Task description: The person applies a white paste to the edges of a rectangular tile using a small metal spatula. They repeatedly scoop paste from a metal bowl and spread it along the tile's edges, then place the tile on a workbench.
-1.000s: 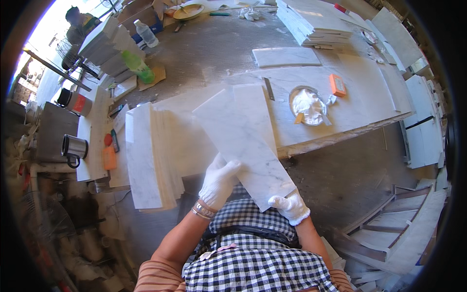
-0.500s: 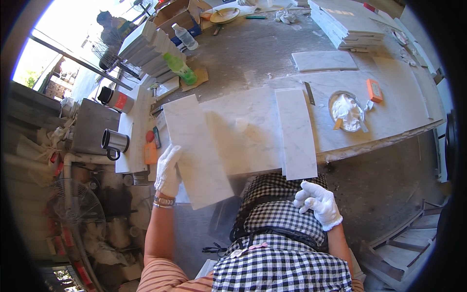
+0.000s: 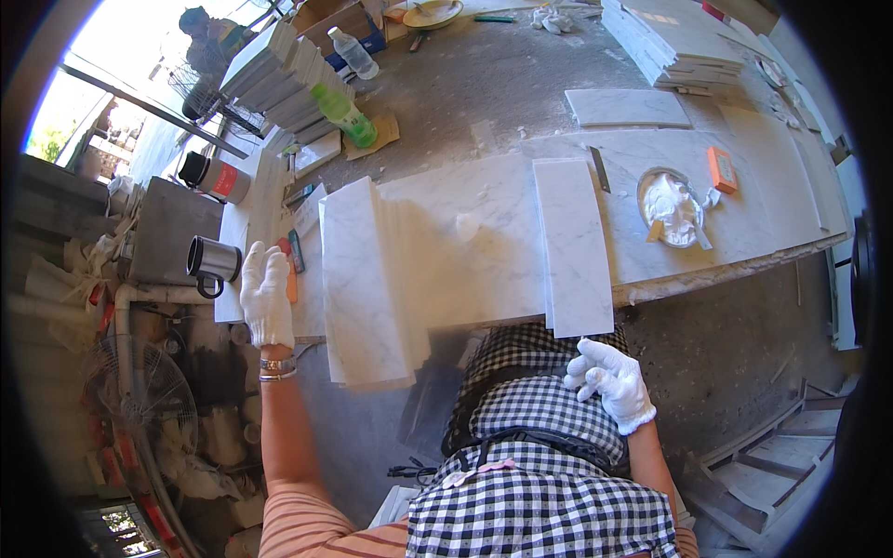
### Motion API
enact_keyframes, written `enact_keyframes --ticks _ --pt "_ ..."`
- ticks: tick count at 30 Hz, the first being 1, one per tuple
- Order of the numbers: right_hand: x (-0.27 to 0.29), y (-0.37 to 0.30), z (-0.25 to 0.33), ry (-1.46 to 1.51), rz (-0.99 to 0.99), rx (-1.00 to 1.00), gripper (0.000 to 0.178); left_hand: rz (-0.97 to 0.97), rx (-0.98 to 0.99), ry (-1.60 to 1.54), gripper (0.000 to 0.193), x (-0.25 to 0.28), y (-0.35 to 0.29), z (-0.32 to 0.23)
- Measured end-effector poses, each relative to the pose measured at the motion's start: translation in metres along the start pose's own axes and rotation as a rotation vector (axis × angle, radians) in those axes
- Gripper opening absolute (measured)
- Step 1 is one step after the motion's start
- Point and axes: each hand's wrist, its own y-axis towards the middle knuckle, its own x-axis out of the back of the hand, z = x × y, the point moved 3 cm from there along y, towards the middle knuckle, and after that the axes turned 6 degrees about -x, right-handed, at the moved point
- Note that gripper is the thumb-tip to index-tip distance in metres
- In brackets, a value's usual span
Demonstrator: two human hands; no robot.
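Left hand (image 3: pixel 267 299) in a white glove is flat, fingers together, just left of the stack of marble tiles (image 3: pixel 365 284) (overhanging the bench edge). Right hand (image 3: pixel 609 381) is loosely curled, holding nothing, below 1 single tile (image 3: pixel 572 244), probably for easy grabbing.

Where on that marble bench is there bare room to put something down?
One bare patch lies between the stack of marble tiles and the single tile. Another lies right of the bowl of white paste. The left end, around the steel mug and left hand, is crowded.
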Motion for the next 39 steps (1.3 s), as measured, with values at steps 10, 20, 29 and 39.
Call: enact_keyframes --ticks 10,20,29,39 --pt "0.001 0.000 -0.002 -0.039 -0.025 0.002 0.053 0.436 -0.126 1.104 0.118 -0.065 -0.094 -0.013" --pt "0.001 0.001 -0.001 -0.003 -0.017 0.005 0.053 0.505 -0.180 0.927 0.108 -0.051 -0.078 -0.020" --pt "0.001 0.001 0.003 -0.036 0.016 -0.083 0.055 0.588 -0.383 1.276 0.096 -0.091 -0.024 0.012" --pt "0.003 -0.005 0.004 0.035 -0.071 -0.043 0.051 0.538 -0.400 1.193 0.087 -0.163 0.048 0.005"
